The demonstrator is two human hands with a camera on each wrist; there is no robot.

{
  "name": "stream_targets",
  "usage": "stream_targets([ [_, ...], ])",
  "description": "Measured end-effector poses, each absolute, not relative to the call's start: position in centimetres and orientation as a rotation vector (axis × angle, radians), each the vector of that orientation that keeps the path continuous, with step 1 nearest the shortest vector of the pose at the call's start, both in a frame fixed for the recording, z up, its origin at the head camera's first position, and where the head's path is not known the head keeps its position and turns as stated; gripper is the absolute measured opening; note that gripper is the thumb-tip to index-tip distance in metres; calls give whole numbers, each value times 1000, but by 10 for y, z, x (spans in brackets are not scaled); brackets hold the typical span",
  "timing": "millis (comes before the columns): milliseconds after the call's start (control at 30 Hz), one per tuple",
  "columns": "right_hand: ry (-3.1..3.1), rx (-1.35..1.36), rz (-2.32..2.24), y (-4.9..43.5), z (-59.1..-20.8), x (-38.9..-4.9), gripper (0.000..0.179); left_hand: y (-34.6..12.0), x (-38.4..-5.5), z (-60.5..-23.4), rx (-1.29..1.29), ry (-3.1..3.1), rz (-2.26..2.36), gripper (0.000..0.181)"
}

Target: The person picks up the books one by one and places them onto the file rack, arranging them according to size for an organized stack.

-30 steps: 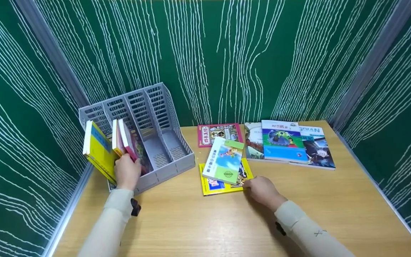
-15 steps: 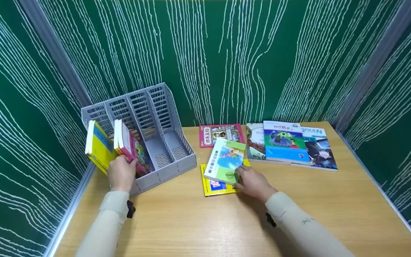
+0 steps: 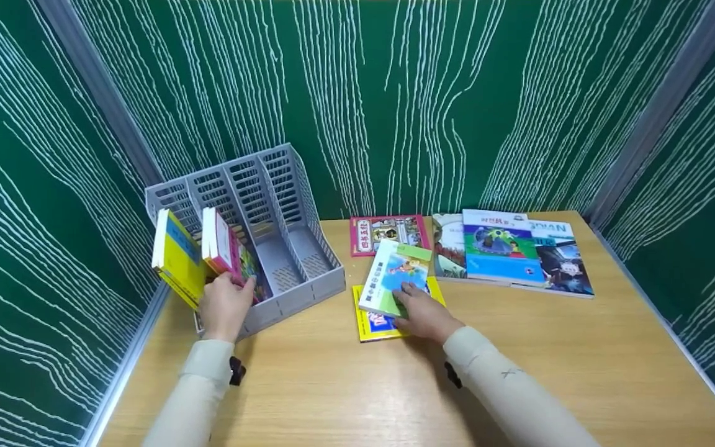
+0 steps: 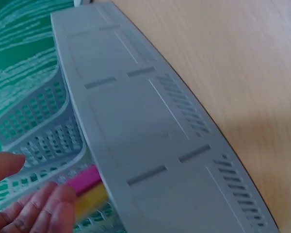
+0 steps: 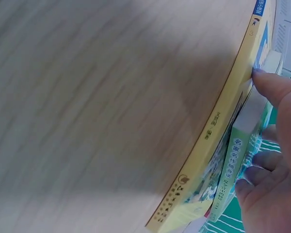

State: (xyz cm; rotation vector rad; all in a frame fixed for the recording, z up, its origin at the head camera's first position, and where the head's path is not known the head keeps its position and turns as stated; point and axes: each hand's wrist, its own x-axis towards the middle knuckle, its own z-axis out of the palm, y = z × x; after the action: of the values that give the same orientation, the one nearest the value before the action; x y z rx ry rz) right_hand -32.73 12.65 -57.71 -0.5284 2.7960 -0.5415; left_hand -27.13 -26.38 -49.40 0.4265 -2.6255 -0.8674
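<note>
In the head view my left hand [image 3: 224,304] is at the lower front of the second compartment of a grey file rack [image 3: 298,301], touching the pink-edged book [image 3: 227,254]. In the left wrist view its thumb stands apart from its fingers, beside pink and yellow spines. My right hand [image 3: 426,313] has its fingers on the cover of a green-and-white book [image 3: 388,273] and its thumb at the near edge, pinching the corner. That book lies askew on a yellow book [image 3: 373,335], flat on the table.
A yellow-and-blue book [image 3: 177,261] leans in the rack's first compartment. Behind the stack lies a pink comic-style book [image 3: 388,226]. Several overlapping books, including a blue one [image 3: 503,261], lie at the back right of the wooden table [image 3: 370,397] near the green wall.
In the rack, the books at my left hand have come together. My right hand has moved left from the yellow book's edge onto the green-and-white book, which stays in place.
</note>
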Motion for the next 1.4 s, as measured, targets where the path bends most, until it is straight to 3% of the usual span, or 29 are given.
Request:
stream_targets([
  [433,2801,-594,-272,117,-553,-326,60,-237,-273,-494,368,-2698,-877,46],
  [733,2770,-768,-9,115,-551,-321,76,-229,-270,-494,303,-2706,-885,44],
  [1233,2761,-884,21,128,-526,-309,72,-218,-267,-500,216,-2706,-763,38],
  [1400,2910,-910,-2,138,-512,-309,52,-206,-268,-503,169,-2686,-796,44],
])
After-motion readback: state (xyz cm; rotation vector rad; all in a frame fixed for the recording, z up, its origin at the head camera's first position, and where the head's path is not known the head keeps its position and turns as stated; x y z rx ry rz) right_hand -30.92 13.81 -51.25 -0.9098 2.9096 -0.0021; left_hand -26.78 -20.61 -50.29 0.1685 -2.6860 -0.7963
